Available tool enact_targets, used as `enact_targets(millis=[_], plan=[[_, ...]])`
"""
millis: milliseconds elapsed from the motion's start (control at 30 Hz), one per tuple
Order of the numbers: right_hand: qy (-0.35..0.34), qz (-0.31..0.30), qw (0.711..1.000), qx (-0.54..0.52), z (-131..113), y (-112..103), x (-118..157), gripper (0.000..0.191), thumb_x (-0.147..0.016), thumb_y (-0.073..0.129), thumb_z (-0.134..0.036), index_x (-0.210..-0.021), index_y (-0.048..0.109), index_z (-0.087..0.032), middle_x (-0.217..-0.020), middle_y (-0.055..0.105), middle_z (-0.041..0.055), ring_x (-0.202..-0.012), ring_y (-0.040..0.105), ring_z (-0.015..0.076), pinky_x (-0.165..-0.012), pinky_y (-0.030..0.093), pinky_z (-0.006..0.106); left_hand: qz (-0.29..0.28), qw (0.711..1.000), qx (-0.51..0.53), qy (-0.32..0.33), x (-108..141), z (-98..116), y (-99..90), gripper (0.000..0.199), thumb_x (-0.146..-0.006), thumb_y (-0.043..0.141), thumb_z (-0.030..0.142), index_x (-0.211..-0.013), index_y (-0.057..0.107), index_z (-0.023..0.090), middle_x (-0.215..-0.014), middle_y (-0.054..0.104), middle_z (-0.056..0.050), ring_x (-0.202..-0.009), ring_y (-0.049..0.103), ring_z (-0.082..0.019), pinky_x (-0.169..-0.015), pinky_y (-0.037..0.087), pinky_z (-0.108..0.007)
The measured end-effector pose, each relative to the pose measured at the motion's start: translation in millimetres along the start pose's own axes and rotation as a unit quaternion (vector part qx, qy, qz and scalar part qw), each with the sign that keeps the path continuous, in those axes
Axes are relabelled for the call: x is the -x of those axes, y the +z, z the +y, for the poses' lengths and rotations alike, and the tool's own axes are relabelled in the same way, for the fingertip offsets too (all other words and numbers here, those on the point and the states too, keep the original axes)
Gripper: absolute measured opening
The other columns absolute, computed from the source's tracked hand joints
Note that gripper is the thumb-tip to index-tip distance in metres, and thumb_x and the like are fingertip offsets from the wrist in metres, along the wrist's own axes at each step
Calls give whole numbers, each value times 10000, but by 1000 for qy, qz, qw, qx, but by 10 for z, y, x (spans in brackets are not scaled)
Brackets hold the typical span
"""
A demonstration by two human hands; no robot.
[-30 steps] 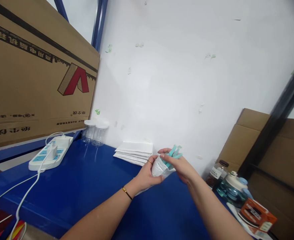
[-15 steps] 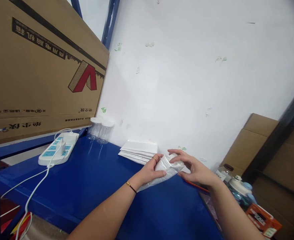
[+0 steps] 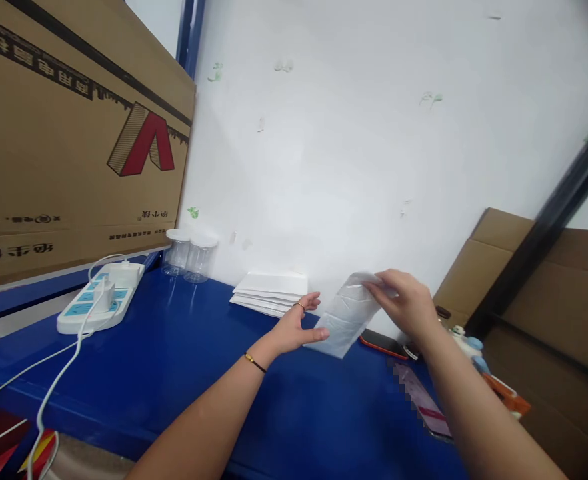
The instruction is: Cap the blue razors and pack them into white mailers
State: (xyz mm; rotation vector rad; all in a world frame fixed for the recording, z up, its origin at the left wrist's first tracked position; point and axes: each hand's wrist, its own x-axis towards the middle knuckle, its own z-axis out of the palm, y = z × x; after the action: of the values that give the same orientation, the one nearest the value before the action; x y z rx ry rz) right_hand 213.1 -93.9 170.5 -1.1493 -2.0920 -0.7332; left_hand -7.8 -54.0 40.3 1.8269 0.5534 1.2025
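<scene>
A thin, translucent white plastic bag (image 3: 347, 317) hangs from my right hand (image 3: 407, 300), pinched at its upper edge between thumb and fingers. The bag's lower end is just above the blue table (image 3: 194, 373). My left hand (image 3: 297, 327) is beside the bag's lower left side, fingers apart and holding nothing; its thumb tip is at the bag's edge, and contact cannot be made out. Behind my left hand, a stack of white padded envelopes (image 3: 269, 290) lies against the wall.
Two clear jars with white lids (image 3: 201, 260) stand at the back left, near a power strip (image 3: 101, 300) with cables. A large cardboard box (image 3: 74, 147) rises at left. At right are a red-edged phone (image 3: 384, 343), a pink phone-like item (image 3: 424, 403) and bottles (image 3: 467, 343).
My left hand has let go of the bag and moved slightly left. My right hand has lifted the bag's top up and right, and the bag is now stretched out. The view has shifted.
</scene>
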Motion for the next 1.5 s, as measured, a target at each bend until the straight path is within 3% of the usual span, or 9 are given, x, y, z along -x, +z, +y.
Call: enact_targets(millis=[133, 233, 400, 600, 767, 900, 1067, 1267, 1500], plan=[[-89, -54, 995, 3, -336, 102, 630, 195, -880, 478, -296, -874, 652, -209, -755, 622, 68, -716, 524, 181, -678, 365, 302, -33, 998, -47, 33, 30, 103, 23, 837, -630, 756, 419, -1343, 353, 244, -1289, 464, -108, -1186, 430, -234, -991, 326, -373], [-129, -151, 980, -35, -660, 327, 1191, 212, -891, 438, -214, -846, 646, -216, -679, 600, 40, -653, 510, 157, -645, 343, 291, -154, 982, -108, 24, 72, 195, 40, 721, -555, 786, 449, -1189, 526, 224, -1111, 571, -66, -1012, 536, -210, -864, 424, -307], [17, -241, 946, -217, -914, 576, 1702, 153, -880, 471, -244, -825, 611, -216, -746, 620, 21, -689, 549, 154, -618, 369, 252, -340, 898, -275, -55, 329, 240, 230, 542, -504, 745, 588, -875, 647, 205, -775, 631, -10, -657, 579, -171, -582, 443, -253], [230, -223, 873, -368, -815, 662, 1724, 95, -842, 536, -296, -888, 547, -214, -762, 578, 2, -672, 561, 152, -593, 429, 240, -204, 878, -432, -35, 734, 78, 546, 243, -835, 482, 342, -796, 635, 157, -789, 636, -78, -763, 592, -210, -668, 445, -287], [79, -167, 956, -230, -873, 672, 1770, 118, -858, 517, -241, -810, 622, -215, -847, 592, 53, -861, 546, 204, -741, 424, 323, -130, 882, -441, -101, 844, -135, 621, 202, -853, 417, 225, -812, 594, 139, -821, 630, -81, -775, 589, -192, -711, 441, -287], [-12, -171, 980, -99, -974, 675, 1841, 77, -843, 553, -237, -824, 622, -208, -758, 603, 37, -769, 548, 192, -693, 391, 313, -119, 888, -425, -126, 874, -130, 610, 211, -794, 495, 163, -1003, 524, 170, -885, 620, -52, -816, 583, -189, -721, 437, -286], [-25, -182, 982, -38, -1061, 691, 1826, 120, -799, 509, -105, -813, 592, -191, -735, 605, 36, -700, 565, 178, -632, 391, 282, -173, 864, -473, -10, 913, 46, 581, 135, -787, 554, 272, -897, 573, 195, -959, 589, -56, -926, 533, -221, -786, 422, -322], [-21, -138, 990, -19, -1005, 763, 1849, 114, -720, 578, -138, -795, 543, -216, -726, 624, 16, -661, 590, 181, -475, 316, 258, -258, 773, -572, 97, 837, -38, 588, 53, -803, 509, 172, -799, 560, 155, -755, 608, -44, -711, 553, -172, -682, 419, -288], [-105, 1, 993, -52, -487, 765, 1706, 245, -888, 342, -115, -810, 560, -197, -598, 605, 20, -481, 545, 139, -451, 332, 259, -198, 790, -550, 184, 490, 203, 623, 151, -911, 433, 282, -875, 555, 199, -766, 616, -4, -715, 549, -132, -668, 401, -263]])
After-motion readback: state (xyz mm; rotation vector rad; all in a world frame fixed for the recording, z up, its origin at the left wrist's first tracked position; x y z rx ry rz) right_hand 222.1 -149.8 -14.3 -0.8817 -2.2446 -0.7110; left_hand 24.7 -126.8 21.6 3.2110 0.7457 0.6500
